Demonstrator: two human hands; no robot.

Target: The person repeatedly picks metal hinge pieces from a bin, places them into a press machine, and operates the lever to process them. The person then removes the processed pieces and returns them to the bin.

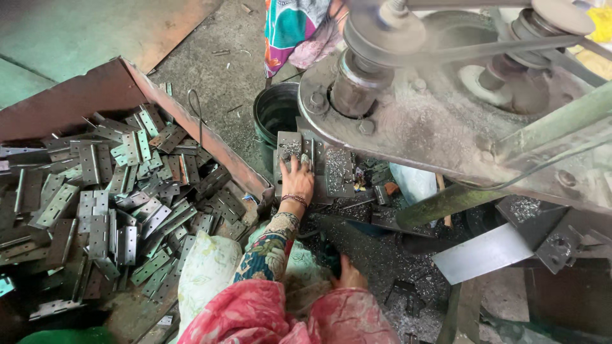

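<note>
Head view: left hand (pixel 297 179) reaches forward, fingers (pixel 294 164) spread flat and pressing on a grey steel hinge plate (pixel 290 148) that lies on the work surface under the machine — not clamped round it, palm down. Just right of it lies a second grey plate covered in metal shavings (pixel 338 171). Right hand (pixel 349 276) rests low near the lap on the dark, swarf-strewn surface; fingers mostly hidden, cannot tell whether curled or open. Behind the plate stands a black round bucket (pixel 274 111). To the left, a rusty sheet-metal tray (pixel 191 121) holds a heap of grey steel hinges (pixel 115 204). Above — a belt-driven pulley machine (pixel 408 57).
</note>
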